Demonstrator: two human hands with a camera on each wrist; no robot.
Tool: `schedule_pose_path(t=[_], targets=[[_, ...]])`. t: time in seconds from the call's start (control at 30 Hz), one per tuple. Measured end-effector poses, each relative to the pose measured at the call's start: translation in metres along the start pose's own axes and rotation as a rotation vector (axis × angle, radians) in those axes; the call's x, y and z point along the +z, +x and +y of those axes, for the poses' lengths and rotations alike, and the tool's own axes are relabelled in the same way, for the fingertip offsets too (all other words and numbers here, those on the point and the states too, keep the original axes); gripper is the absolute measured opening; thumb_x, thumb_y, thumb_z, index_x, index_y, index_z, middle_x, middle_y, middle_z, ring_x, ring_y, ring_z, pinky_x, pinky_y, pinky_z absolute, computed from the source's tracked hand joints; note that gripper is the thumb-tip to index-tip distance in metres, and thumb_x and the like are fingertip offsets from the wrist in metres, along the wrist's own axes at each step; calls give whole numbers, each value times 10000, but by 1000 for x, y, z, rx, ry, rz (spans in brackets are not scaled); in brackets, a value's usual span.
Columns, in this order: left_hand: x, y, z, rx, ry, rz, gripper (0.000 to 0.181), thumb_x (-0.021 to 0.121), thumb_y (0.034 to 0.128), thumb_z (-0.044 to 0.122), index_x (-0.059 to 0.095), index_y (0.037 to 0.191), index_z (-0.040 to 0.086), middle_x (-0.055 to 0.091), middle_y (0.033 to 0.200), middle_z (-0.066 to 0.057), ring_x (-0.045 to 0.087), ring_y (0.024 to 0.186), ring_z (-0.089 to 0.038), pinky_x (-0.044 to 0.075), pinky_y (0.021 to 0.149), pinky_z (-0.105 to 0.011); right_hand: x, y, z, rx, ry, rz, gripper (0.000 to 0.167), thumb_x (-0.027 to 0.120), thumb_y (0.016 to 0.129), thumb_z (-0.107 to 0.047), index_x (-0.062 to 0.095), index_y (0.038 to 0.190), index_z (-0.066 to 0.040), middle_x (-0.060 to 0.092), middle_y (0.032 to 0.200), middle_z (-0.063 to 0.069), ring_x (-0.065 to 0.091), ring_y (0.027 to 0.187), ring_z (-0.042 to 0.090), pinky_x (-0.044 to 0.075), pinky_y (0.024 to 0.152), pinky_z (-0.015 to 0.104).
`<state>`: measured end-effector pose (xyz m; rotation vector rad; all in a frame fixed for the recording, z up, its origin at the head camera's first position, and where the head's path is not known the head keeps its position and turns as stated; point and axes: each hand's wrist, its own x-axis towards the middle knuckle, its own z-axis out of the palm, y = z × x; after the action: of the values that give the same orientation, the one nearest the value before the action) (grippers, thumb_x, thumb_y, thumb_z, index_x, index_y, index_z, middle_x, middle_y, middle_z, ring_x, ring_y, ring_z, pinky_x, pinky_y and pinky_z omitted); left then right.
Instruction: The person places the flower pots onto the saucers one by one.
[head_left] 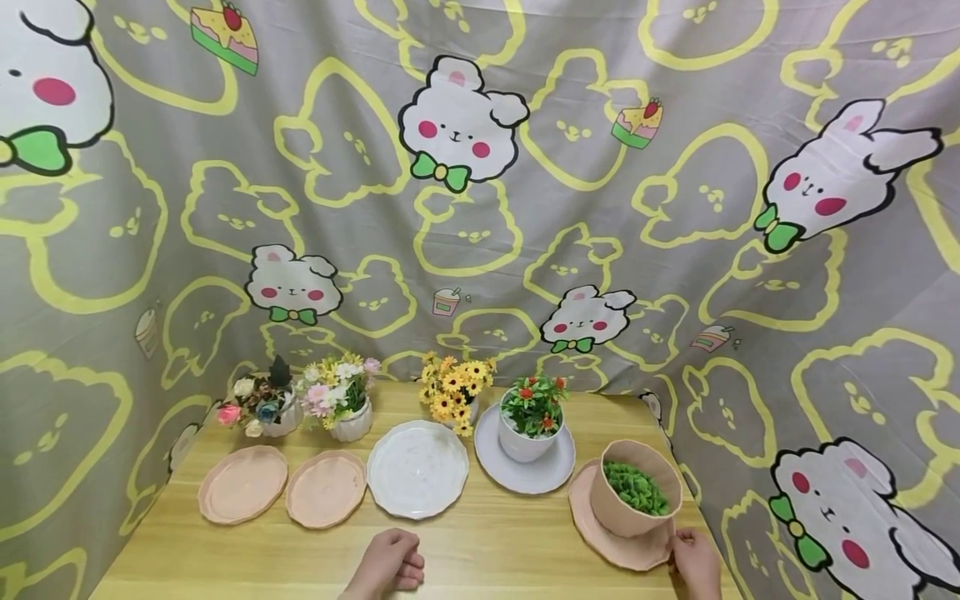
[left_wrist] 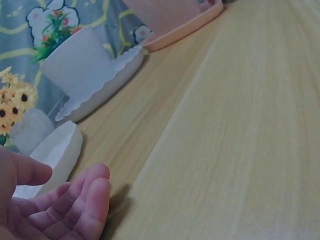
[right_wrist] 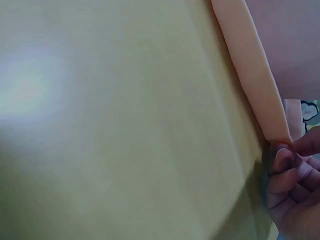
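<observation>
At the table's right side, my right hand (head_left: 696, 562) pinches the rim of a pink saucer (head_left: 628, 550); the right wrist view shows thumb and fingers of the hand (right_wrist: 296, 187) on the saucer's edge (right_wrist: 257, 85). On that saucer stands a pink pot (head_left: 626, 508), tilted in view, with green foliage (head_left: 636, 488) inside. My left hand (head_left: 387, 562) is near the front edge, below a white plate (head_left: 417, 469), holding nothing. In the left wrist view the hand (left_wrist: 60, 205) has loosely bent fingers, apart from the plate (left_wrist: 65, 155).
Two pink saucers (head_left: 243, 485) (head_left: 326, 489) lie at the left. Behind them stand pots with mixed flowers (head_left: 262, 404) and pink-white flowers (head_left: 341, 392). Yellow flowers (head_left: 455, 387) stand at the back middle. A white pot (head_left: 528, 437) with red flowers sits on a white saucer (head_left: 525, 478).
</observation>
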<state>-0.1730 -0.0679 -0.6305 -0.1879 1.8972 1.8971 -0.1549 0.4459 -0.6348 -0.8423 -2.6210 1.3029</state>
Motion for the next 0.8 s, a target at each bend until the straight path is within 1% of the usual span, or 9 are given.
schedule_pose_path(t=[0.07, 0.17, 0.27, 0.33, 0.47, 0.57, 0.7, 0.8], targets=[[-2, 0, 0, -2, -5, 19, 342, 483, 951, 171, 530, 1094, -137, 662, 724, -49, 667, 571, -106, 585, 532, -260, 2, 6, -2, -4, 49, 22, 293, 466, 857, -100, 517, 995, 152, 571, 535, -18, 562, 453, 131, 471, 445, 263], [-4, 2, 0, -15, -9, 38, 342, 481, 958, 181, 529, 1095, -129, 665, 728, -49, 666, 571, -105, 584, 534, -256, 5, 14, -6, 10, 112, 50, 274, 446, 893, -111, 489, 990, 142, 570, 520, -17, 565, 433, 115, 491, 431, 259], [-5, 4, 0, -23, -14, 40, 330, 476, 965, 184, 530, 1083, -119, 662, 731, -48, 664, 572, -103, 586, 538, -258, 8, 22, -11, 28, 175, 59, 262, 424, 894, -94, 472, 988, 146, 573, 513, -3, 568, 428, 109, 508, 433, 258], [-6, 4, 1, -23, -22, 41, 324, 475, 966, 181, 530, 1082, -116, 660, 731, -49, 664, 573, -104, 587, 540, -261, 11, 27, -12, 39, 199, 65, 278, 408, 883, -82, 473, 1001, 162, 574, 510, 5, 569, 423, 108, 516, 432, 259], [-6, 5, 1, -14, -38, 45, 306, 476, 969, 179, 534, 1058, -108, 657, 733, -54, 666, 576, -109, 590, 545, -268, 15, 34, -14, 33, 247, 79, 287, 399, 878, -44, 478, 1025, 190, 570, 510, 4, 566, 413, 96, 520, 421, 250], [-7, 6, 2, -4, -44, 54, 291, 475, 968, 178, 539, 1022, -101, 655, 735, -57, 667, 579, -110, 593, 548, -275, 18, 32, -15, 51, 323, 80, 259, 434, 889, -36, 470, 1025, 182, 579, 516, -5, 565, 414, 81, 516, 413, 242], [-8, 10, 4, -17, -67, 96, 294, 488, 981, 204, 535, 980, -86, 675, 723, -74, 673, 576, -115, 600, 557, -284, 20, 17, -20, 131, 408, 122, 210, 480, 910, -120, 444, 952, 83, 589, 512, -29, 563, 417, 71, 509, 402, 242], [-7, 15, 6, -38, -99, 137, 317, 488, 994, 228, 541, 963, -83, 688, 703, -82, 676, 570, -117, 603, 564, -288, 23, 2, -25, 194, 434, 155, 218, 473, 936, -199, 435, 898, 12, 573, 496, -58, 546, 408, 50, 492, 389, 228]])
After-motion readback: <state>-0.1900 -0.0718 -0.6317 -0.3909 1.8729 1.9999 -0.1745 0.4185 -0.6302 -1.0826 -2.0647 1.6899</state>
